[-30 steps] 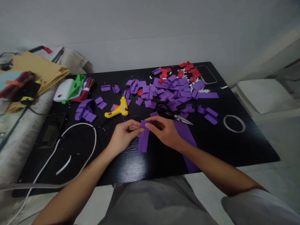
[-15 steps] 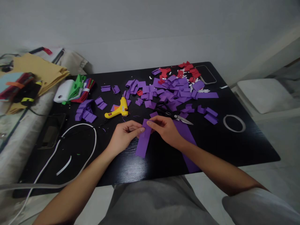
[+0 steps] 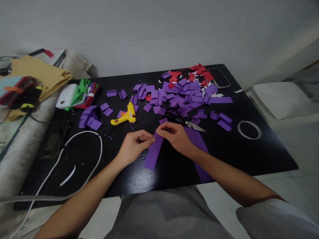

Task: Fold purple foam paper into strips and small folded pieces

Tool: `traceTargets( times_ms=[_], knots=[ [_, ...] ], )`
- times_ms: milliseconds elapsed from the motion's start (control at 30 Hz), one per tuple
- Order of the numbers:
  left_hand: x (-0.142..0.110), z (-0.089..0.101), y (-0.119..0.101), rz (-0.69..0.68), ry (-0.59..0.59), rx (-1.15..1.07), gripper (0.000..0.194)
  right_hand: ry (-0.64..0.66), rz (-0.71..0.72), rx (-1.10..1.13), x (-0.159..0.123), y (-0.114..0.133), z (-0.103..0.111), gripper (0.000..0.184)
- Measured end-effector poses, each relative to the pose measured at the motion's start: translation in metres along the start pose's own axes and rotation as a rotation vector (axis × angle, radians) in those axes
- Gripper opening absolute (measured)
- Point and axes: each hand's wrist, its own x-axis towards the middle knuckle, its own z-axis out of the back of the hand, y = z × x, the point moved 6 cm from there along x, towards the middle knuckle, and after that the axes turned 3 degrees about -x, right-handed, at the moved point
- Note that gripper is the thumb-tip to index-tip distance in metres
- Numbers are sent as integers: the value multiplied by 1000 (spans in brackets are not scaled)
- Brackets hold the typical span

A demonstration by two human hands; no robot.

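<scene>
- a purple strip [image 3: 154, 152] lies near the middle of the frame, its far end lifted and pinched between both hands, its near end resting on the black desk [image 3: 249, 156].
- the left hand [image 3: 134, 146] has fingers closed on the strip's top edge from the left; the right hand [image 3: 174, 136] is clamped on the same end from the right.
- judging by the heap of small purple pieces [image 3: 184, 96] in the upper middle, many are finished; this strip and a wider purple sheet [image 3: 196, 142] under the right wrist are still whole.
- scissors [image 3: 185, 122] lie just beyond the right hand, a yellow glue gun [image 3: 124, 117] to the upper left.
- red pieces [image 3: 199, 73] sit at the far edge.
</scene>
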Motion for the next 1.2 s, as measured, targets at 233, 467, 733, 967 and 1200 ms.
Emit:
traceTargets(
  times_ms=[233, 467, 733, 967, 1200],
  knots=[
    [0, -2, -1, 5, 27, 0, 14, 3, 14, -10, -1, 1, 0, 11],
    [1, 1, 0, 26, 9, -4, 16, -12, 16, -34, 0, 0, 1, 17],
    [3, 8, -3, -1, -54, 22, 21, 17, -107, 79, 1, -8, 1, 27],
    [3, 4, -4, 21, 8, 3, 20, 14, -65, 63, 2, -2, 1, 19],
    [4, 3, -5, -39, 18, 46, 22, 84, -95, 27, -3, -5, -8, 19]
  ],
)
